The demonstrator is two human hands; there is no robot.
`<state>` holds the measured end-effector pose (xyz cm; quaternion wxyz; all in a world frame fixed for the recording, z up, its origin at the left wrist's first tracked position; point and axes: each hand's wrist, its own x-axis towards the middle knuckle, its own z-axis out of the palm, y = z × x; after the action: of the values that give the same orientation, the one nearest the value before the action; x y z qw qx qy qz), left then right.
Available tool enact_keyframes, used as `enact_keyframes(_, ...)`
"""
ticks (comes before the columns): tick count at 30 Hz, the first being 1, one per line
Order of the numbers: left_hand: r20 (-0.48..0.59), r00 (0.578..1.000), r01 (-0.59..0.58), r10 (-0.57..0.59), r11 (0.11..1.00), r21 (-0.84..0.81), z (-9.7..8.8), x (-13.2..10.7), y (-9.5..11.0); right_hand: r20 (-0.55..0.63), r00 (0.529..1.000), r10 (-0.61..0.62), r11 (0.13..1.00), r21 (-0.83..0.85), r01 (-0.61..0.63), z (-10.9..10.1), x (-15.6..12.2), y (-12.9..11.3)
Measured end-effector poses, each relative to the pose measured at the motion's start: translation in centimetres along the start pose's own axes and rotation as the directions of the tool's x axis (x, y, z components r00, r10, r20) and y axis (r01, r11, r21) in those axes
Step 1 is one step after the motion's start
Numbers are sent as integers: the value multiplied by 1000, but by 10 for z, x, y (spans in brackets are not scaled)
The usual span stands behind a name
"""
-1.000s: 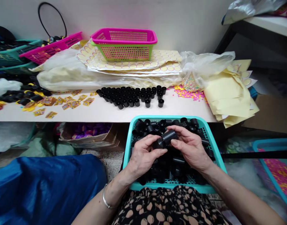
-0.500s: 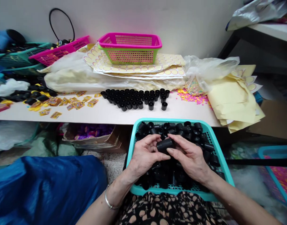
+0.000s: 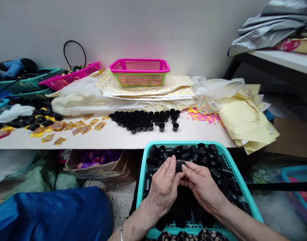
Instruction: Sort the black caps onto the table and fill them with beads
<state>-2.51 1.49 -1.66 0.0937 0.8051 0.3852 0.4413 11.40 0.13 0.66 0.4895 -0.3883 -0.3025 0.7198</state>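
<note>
Between my left hand point(image 3: 165, 183) and my right hand point(image 3: 201, 182) is a short black plastic cylinder point(image 3: 180, 166), gripped at its two ends by the fingers of both. My left fingers cover its left end, so that side is hidden. Right under my hands, a turquoise plastic basket point(image 3: 141, 187) is filled with loose black plastic cups point(image 3: 213, 160), many tipped on their sides. Beyond it on the table, black cups point(image 3: 143, 121) stand upright in close rows, with two point(image 3: 175, 127) a little apart at the front right.
Small yellow packets point(image 3: 84, 128) lie on the white table point(image 3: 80, 144), left of the rows. Pink and yellow bits point(image 3: 205, 117) and yellowish paper point(image 3: 243, 120) are at right. Pink and green baskets point(image 3: 139, 72) sit on printed sheets behind. A blue sack point(image 3: 53, 214) stands at lower left.
The camera view has tilted up, so everything sits lower. My left hand has turned and closed over the cylinder's left end; my right fingers still hold the other end.
</note>
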Motion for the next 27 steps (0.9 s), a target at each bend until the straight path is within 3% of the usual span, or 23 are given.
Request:
enact_keyframes(2, 20, 999, -24, 25, 1000, -20, -4, 11, -7, 89, 996, -14, 984, -176, 30, -3, 6, -10)
enact_keyframes(4, 44, 999, 1, 0, 1000, -21, -10, 28, -23, 134, 987, -86, 855, -499, 142, -10, 21, -25)
enact_keyframes(6, 81, 988, 121, -128, 989, 89, -14, 48, -47, 90, 974, -207, 534, -824, 190, -17, 47, -42)
enact_keyframes(7, 109, 969, 201, -223, 962, 184, -14, 59, -61, 41, 962, -272, 365, -920, 142, -21, 64, -49)
enact_keyframes(8, 142, 938, 267, -315, 921, 282, -12, 69, -76, -27, 957, -289, 244, -969, 46, -23, 83, -54)
enact_keyframes(9, 181, 906, 301, -384, 882, 362, -10, 79, -90, -86, 952, -292, 199, -980, -27, -25, 102, -59)
enact_keyframes(11, 261, 859, 297, -441, 843, 448, -3, 95, -114, -182, 944, -276, 181, -974, -135, -28, 140, -62)
enact_keyframes(16, 375, 824, 201, -426, 837, 510, 16, 119, -145, -349, 915, -204, 194, -930, -312, -33, 200, -62)
enact_keyframes(22, 399, 800, 149, -448, 793, 591, 34, 136, -159, -348, 931, -110, 200, -925, -322, -42, 226, -68)
enact_keyframes(27, 386, 812, 117, -437, 770, 627, 46, 144, -158, -338, 927, -160, 220, -928, -301, -40, 235, -71)
